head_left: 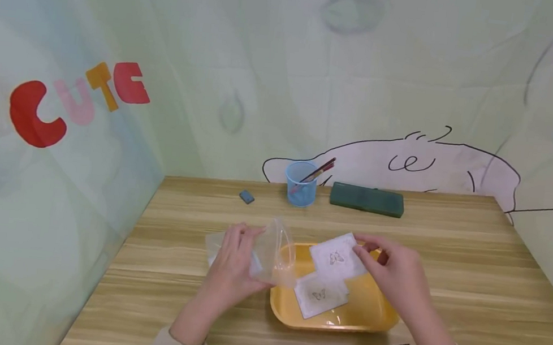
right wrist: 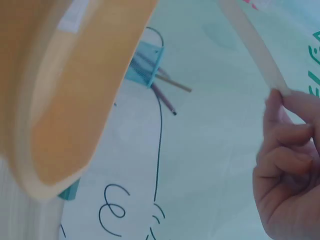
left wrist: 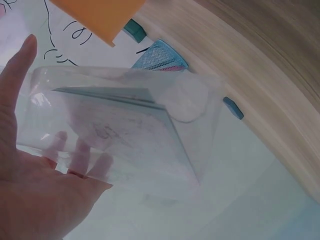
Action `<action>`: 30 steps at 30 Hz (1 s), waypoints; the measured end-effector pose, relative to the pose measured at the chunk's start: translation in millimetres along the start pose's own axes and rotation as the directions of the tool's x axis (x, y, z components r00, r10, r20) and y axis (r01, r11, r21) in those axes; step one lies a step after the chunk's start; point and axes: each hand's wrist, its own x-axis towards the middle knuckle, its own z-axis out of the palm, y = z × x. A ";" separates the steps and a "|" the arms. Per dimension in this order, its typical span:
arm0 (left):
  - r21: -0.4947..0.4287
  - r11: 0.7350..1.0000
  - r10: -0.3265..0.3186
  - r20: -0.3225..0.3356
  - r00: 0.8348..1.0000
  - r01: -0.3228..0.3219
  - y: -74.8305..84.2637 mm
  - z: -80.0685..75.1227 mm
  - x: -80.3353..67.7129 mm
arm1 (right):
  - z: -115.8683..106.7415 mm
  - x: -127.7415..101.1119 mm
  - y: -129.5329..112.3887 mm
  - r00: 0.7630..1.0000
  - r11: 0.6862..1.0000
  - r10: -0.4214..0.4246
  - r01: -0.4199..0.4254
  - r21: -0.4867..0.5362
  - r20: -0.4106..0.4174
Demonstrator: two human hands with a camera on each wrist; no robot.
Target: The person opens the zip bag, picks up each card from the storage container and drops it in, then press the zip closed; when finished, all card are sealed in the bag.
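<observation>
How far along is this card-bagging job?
Partly done, it seems. The clear bag in the left hand already shows a card inside in the left wrist view. The right hand pinches another card above the yellow tray. One more card lies in the tray.

Card [head_left: 320,295] print too small to read; tray [right wrist: 65,100] cut off by right wrist view's edge; bag [left wrist: 125,135] partly hides left fingers [left wrist: 80,152].

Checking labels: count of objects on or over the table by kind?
Butterfly cards outside the bag: 2
Clear bag: 1
Yellow tray: 1
Blue mesh cup: 1
Green case: 1
Eraser: 1
Total: 7
</observation>
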 end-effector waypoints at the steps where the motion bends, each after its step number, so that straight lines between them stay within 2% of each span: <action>1: -0.004 1.000 0.002 -0.001 1.000 -0.002 0.2 0.0 -0.1 | -0.8 -0.3 -2.2 0.999 0.999 0.001 0.000 0.035 -0.033; 6: -0.019 1.000 0.005 0.004 1.000 -0.005 1.1 1.1 -0.7 | -3.0 -1.3 -10.2 0.986 0.984 -0.001 0.031 0.174 -0.170; 11: -0.018 1.000 0.014 0.010 1.000 -0.014 2.0 1.7 -1.4 | -4.3 -0.4 -17.5 0.974 0.962 0.022 0.042 0.270 -0.227; 19: -0.029 1.000 -0.004 0.016 1.000 0.005 3.6 0.1 -0.7 | 7.5 -0.2 -26.7 0.968 0.920 0.128 -0.036 0.391 -0.214; 30: -0.019 0.999 -0.034 0.037 0.999 0.034 5.0 -3.2 0.4 | 29.7 -5.4 -34.1 0.972 0.887 0.163 -0.071 0.455 -0.167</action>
